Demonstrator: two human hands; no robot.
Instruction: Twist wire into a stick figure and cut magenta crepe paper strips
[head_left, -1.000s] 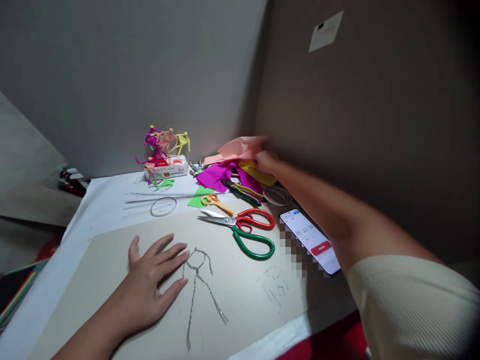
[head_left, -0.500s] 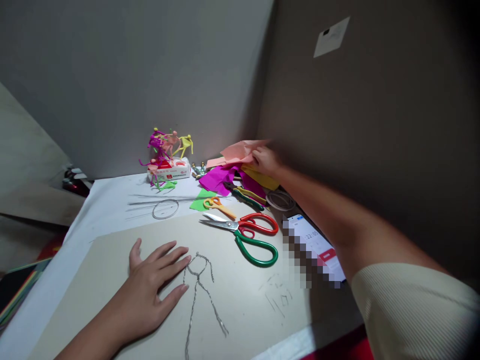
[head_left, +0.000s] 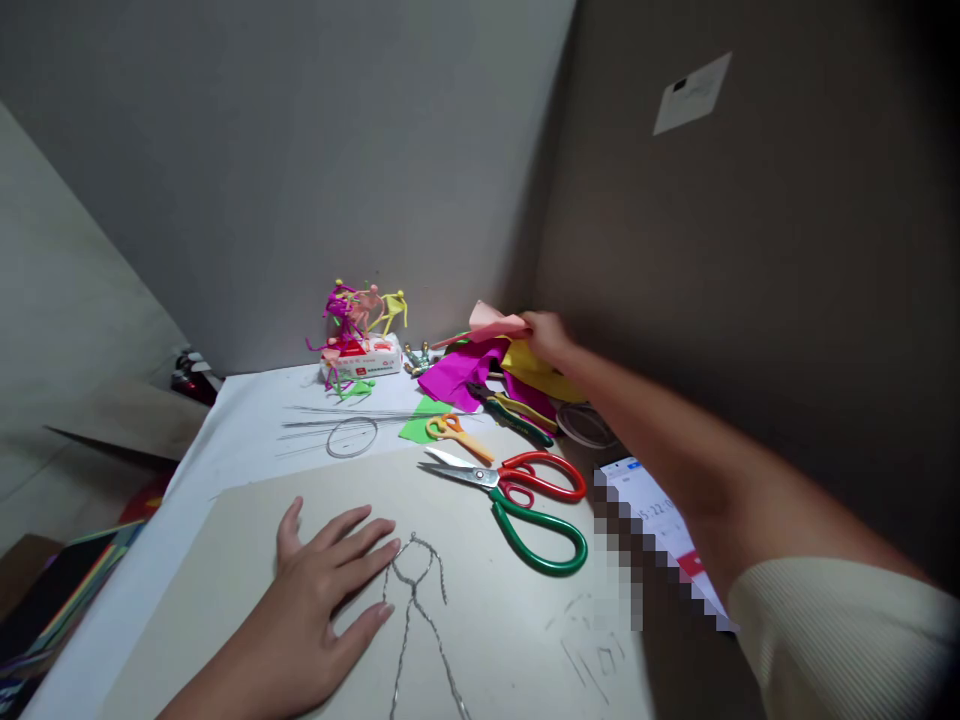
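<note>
My left hand (head_left: 334, 590) lies flat with fingers spread on the beige board (head_left: 247, 530). Its fingertips touch the left side of a twisted-wire figure (head_left: 413, 590), which has a loop for a body, arms and two long legs. At the back right my right hand (head_left: 547, 338) pinches a salmon-pink sheet of crepe paper (head_left: 491, 322), lifted at one edge. Under it lie magenta paper (head_left: 461, 375) and yellow paper (head_left: 544, 372). Large scissors (head_left: 480, 477) with one red and one green handle rest on the board, blades pointing left.
Behind the scissors lie small orange scissors (head_left: 459, 436), pliers (head_left: 517, 418), green paper (head_left: 420, 418) and straight wires beside a wire ring (head_left: 352, 437). Small coloured figures (head_left: 360, 310) stand on a tissue pack (head_left: 375, 358). A phone (head_left: 667, 530) lies under my right forearm. Walls close off the back and right.
My right hand has drawn the pink paper, which now looks more folded and bunched toward it. The view has shifted, so things sit lower and farther right. My left hand stays by the wire figure.
</note>
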